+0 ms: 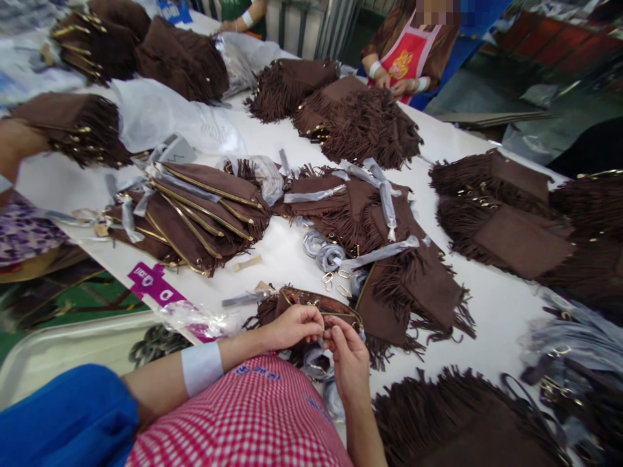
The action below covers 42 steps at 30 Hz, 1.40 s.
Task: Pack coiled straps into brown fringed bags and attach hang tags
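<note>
My left hand (pixel 298 325) and my right hand (pixel 346 353) meet at the table's near edge, fingertips almost touching. Both are closed in a pinch on something too small to make out. Just beyond them lies an open brown fringed bag (pixel 316 301) with a gold zip along its mouth. Rolled grey straps (pixel 329 257) and loose metal rings (pixel 343 291) sit past this bag. To the right of it are more brown fringed bags (pixel 389 311), some with plastic-wrapped straps across them.
Zipped brown bags (pixel 195 214) fan out at left-centre, with fringed piles (pixel 360 120) behind and at right. A purple card (pixel 158 285) lies at the near left edge, above a pale tray (pixel 63 344). People work across the table and at far left.
</note>
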### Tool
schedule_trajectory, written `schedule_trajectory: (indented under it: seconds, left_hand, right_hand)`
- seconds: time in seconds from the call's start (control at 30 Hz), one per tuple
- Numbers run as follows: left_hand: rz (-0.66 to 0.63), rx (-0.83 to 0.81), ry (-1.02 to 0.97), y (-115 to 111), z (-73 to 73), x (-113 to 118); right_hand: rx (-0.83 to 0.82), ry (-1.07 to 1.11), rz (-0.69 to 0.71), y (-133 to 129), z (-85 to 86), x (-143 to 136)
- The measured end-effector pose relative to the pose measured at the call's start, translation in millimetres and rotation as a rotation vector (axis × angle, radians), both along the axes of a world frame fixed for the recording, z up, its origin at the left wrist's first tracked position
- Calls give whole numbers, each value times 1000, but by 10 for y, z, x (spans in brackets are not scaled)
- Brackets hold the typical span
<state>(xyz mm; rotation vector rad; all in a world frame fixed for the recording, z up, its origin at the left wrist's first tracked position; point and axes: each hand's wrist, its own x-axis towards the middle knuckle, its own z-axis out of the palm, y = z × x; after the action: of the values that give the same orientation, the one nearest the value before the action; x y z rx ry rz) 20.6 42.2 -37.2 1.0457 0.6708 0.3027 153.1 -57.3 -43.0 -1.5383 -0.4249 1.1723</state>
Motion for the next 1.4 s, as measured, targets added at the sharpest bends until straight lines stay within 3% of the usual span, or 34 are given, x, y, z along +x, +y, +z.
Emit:
schedule_trajectory:
  seconds: [0.37, 0.57, 0.67, 0.87, 1.13, 1.4]
  left_hand:
    - [-20, 20, 23, -14, 32, -6]
    - [35, 341, 173, -17, 127, -14]
    - [12, 388, 186, -22, 165, -10]
    - [23, 598, 123, -6, 169, -12]
    - [-47, 659, 186, -15, 185, -27]
    - [-283, 1008, 402, -23, 249, -47]
  right_hand:
    - [31, 53, -28, 55, -64, -77]
    - [70, -392, 103, -24, -21, 13]
    - [137, -590, 186, -43, 18, 38]
    - [219, -748, 231, -24, 58, 30]
    - [321, -840, 293, -25, 89, 23]
    - [347, -998, 466, -34, 101, 54]
